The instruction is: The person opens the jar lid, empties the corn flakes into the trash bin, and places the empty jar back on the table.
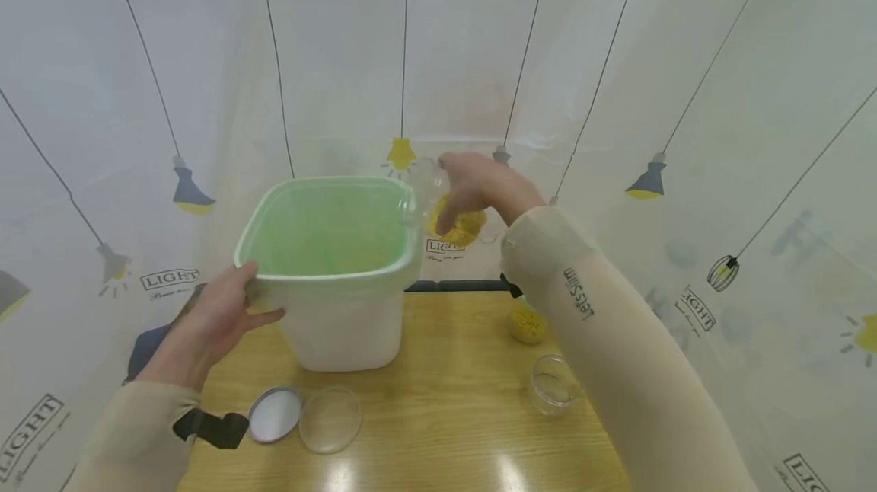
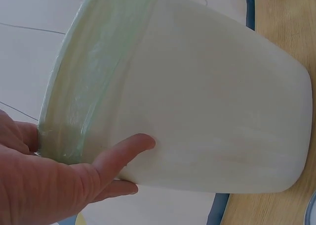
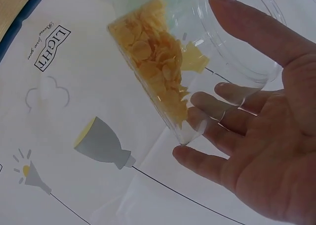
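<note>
My left hand [image 1: 219,313] grips the rim of a white waste bin [image 1: 346,332] lined with a green plastic bag [image 1: 329,218]. In the left wrist view, that hand's digits lie on both sides of the bin's edge, some against the outer wall [image 2: 197,96]. Beside the bin's right rim, my right hand [image 1: 483,187] holds a clear jar [image 3: 242,42] in the air. The jar is tilted, and yellow flakes [image 3: 155,57], like corn flakes, lie along its lower side. Its mouth shows no lid.
On the wooden table [image 1: 452,400], a silver-rimmed lid [image 1: 275,414] lies beside a clear round disc [image 1: 330,420]. To the right stand a clear glass bowl [image 1: 553,384] and a container of yellow flakes [image 1: 527,323], partly behind my right arm. A lamp-printed curtain [image 1: 452,43] hangs behind.
</note>
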Demonstrator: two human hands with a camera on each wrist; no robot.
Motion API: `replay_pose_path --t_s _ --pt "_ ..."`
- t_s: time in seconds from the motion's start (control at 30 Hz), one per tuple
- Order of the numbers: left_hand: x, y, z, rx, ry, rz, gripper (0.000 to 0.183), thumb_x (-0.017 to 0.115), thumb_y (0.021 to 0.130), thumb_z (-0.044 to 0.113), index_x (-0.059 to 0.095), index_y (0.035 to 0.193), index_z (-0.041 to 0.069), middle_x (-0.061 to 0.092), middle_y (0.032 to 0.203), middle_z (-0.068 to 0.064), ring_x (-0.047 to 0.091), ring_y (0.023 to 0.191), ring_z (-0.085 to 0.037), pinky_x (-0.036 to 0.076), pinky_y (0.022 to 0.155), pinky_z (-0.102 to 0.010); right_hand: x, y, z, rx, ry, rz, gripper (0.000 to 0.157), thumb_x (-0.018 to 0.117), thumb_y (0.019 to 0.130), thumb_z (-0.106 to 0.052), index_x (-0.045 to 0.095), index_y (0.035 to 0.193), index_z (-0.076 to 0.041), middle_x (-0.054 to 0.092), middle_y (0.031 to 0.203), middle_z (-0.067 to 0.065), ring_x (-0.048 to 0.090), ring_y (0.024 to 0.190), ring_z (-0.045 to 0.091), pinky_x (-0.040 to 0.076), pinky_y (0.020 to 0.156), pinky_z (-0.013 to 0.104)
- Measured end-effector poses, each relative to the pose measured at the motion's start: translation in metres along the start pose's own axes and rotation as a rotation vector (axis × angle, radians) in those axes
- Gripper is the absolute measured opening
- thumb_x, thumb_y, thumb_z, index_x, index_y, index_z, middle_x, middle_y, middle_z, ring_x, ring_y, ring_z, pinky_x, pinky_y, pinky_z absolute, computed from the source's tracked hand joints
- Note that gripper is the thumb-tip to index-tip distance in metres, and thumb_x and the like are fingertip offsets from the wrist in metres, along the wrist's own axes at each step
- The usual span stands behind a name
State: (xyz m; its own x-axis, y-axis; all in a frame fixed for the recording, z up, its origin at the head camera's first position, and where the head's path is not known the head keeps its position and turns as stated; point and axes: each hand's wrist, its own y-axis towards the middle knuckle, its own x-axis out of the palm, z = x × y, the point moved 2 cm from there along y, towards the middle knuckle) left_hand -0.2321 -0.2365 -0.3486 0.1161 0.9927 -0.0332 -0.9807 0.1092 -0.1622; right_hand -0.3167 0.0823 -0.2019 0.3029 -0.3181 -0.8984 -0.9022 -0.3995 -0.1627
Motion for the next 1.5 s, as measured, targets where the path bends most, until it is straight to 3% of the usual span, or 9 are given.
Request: replay_pose_path --t_s 0.1,0.23,0.33,0.47,0.53,0.77,1.13,1.5 --pt "0.001 -0.001 0.0 0.001 0.001 0.004 0.059 0.02 0.106 0.042 0.009 0.157 0.016 0.001 0.161 -0.021 0.007 0.148 -0.046 0.035 0.108 -0.066 0.0 0.001 -0.007 0.015 -0.034 0.003 0.068 0.084 0.069 -0.01 0.049 0.127 -0.012 0.057 0.121 0.006 0.055 0.11 0.025 0.05 0.101 0.044" --pt "0.002 -0.001 0.0 -0.001 -0.012 0.012 0.059 0.019 0.106 0.042 0.007 0.158 0.015 0.0 0.161 -0.022 0.006 0.148 -0.046 0.034 0.109 -0.066 0.001 0.004 -0.014 0.025 -0.078 0.02 0.089 0.084 0.068 -0.01 0.037 0.144 -0.009 0.048 0.143 0.009 0.05 0.123 0.028 0.045 0.109 0.047" --pt "0.003 -0.001 0.0 -0.001 -0.029 0.02 0.059 0.019 0.106 0.041 0.006 0.158 0.014 -0.001 0.161 -0.022 0.006 0.148 -0.045 0.034 0.109 -0.066 0.003 0.005 -0.02 0.019 -0.091 0.04 0.086 0.084 0.067 -0.008 0.041 0.141 -0.008 0.052 0.138 0.01 0.053 0.119 0.028 0.048 0.106 0.045" --pt "0.004 -0.002 0.0 0.003 -0.032 0.024 0.059 0.019 0.106 0.04 0.006 0.157 0.014 -0.001 0.161 -0.022 0.006 0.148 -0.045 0.033 0.109 -0.067 0.006 0.006 -0.027 0.019 -0.081 0.06 0.059 0.083 0.066 -0.004 0.055 0.117 -0.012 0.06 0.109 0.004 0.057 0.099 0.022 0.055 0.09 0.037" --pt "0.004 -0.002 0.0 0.007 -0.027 0.022 0.059 0.019 0.106 0.041 0.007 0.158 0.014 0.0 0.161 -0.022 0.006 0.148 -0.046 0.033 0.109 -0.067 0.007 0.005 -0.03 0.025 -0.081 0.062 0.054 0.082 0.067 -0.002 0.056 0.112 -0.013 0.059 0.103 0.002 0.057 0.095 0.021 0.056 0.084 0.034" --pt "0.005 -0.003 -0.001 0.012 -0.013 0.009 0.059 0.019 0.106 0.042 0.008 0.157 0.014 0.001 0.161 -0.022 0.006 0.148 -0.046 0.032 0.109 -0.068 0.007 0.002 -0.039 0.065 -0.123 0.039 0.056 0.082 0.069 -0.004 0.055 0.117 -0.012 0.059 0.105 0.001 0.057 0.095 0.021 0.056 0.083 0.033" --pt "0.01 -0.001 -0.002 0.007 -0.033 0.018 0.057 0.02 0.107 0.038 0.012 0.155 0.009 0.006 0.158 -0.02 0.011 0.147 -0.044 0.033 0.109 -0.067 0.007 0.001 -0.055 0.104 -0.185 0.016 0.049 0.081 0.07 -0.003 0.052 0.107 -0.015 0.057 0.105 0.0 0.056 0.097 0.021 0.055 0.081 0.031" --pt "0.012 -0.001 -0.003 -0.004 -0.038 0.021 0.056 0.018 0.107 0.036 0.011 0.155 0.008 0.006 0.158 -0.02 0.011 0.147 -0.043 0.035 0.109 -0.066 0.014 0.013 -0.056 0.037 -0.388 0.082 0.056 0.084 0.066 -0.007 0.056 0.114 -0.014 0.061 0.105 0.001 0.055 0.098 0.022 0.047 0.101 0.042"
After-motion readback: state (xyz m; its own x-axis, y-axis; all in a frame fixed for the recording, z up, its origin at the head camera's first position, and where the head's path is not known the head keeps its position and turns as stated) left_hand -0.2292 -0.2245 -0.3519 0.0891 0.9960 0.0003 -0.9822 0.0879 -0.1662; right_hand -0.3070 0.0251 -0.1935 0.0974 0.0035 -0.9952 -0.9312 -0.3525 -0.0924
